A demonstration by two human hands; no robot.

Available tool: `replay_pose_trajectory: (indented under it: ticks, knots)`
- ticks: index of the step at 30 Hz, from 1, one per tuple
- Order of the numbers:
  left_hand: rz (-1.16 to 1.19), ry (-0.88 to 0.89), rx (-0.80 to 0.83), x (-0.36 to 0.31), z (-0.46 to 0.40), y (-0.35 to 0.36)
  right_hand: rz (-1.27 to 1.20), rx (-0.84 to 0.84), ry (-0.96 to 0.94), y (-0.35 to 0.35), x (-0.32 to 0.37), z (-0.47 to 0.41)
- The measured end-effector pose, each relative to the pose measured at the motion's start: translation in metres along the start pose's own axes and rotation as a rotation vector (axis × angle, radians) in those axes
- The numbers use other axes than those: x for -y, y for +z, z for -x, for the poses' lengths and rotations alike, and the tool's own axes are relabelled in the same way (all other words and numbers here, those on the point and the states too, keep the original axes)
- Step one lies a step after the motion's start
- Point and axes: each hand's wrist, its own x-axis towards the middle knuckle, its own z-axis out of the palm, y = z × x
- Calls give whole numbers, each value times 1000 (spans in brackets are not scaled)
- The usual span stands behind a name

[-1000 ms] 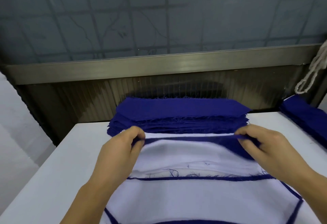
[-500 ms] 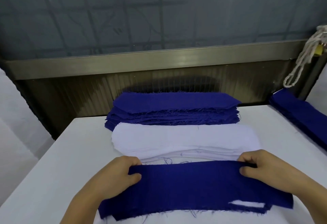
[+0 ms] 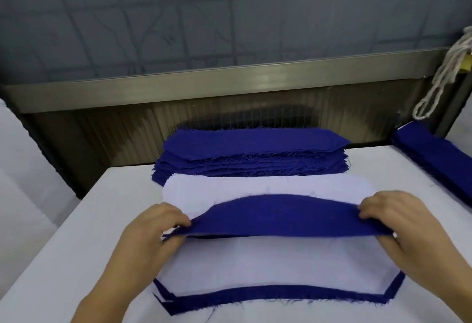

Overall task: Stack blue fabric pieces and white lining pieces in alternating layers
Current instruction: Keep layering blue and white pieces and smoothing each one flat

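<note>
I hold a blue fabric piece (image 3: 281,218) by its two ends; it arches up between my hands. My left hand (image 3: 153,241) pinches its left end and my right hand (image 3: 398,223) pinches its right end. Below it lies the near stack, topped by a white lining piece (image 3: 275,264) with a blue piece's edge (image 3: 281,294) showing around it. Behind are a pile of white lining pieces (image 3: 255,187) and, farther back, a pile of blue pieces (image 3: 252,154).
The white table (image 3: 76,246) ends at a metal-framed wall panel (image 3: 229,85) behind the piles. A second pile of blue pieces (image 3: 439,154) lies at the right edge, with a white cord (image 3: 439,77) hanging above it.
My hands brought a blue piece from the far pile to the near stack. Half a second ago it lay spread flat there; now it is arched up, and white lining shows beneath.
</note>
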Motion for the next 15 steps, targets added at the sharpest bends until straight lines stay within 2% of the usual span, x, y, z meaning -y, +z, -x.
replay_pose_trajectory:
  ticks: [2,5,8,15]
  knots:
    - [-15,84,160,5,9,2,-2,125,-63,8,-2,19]
    - [18,29,349,12,19,10,-46,268,-67,13,0,38]
    - [23,-33,389,14,21,15,-134,323,-15,12,2,41]
    - [16,-59,441,8,21,18,-119,278,-8,15,15,39]
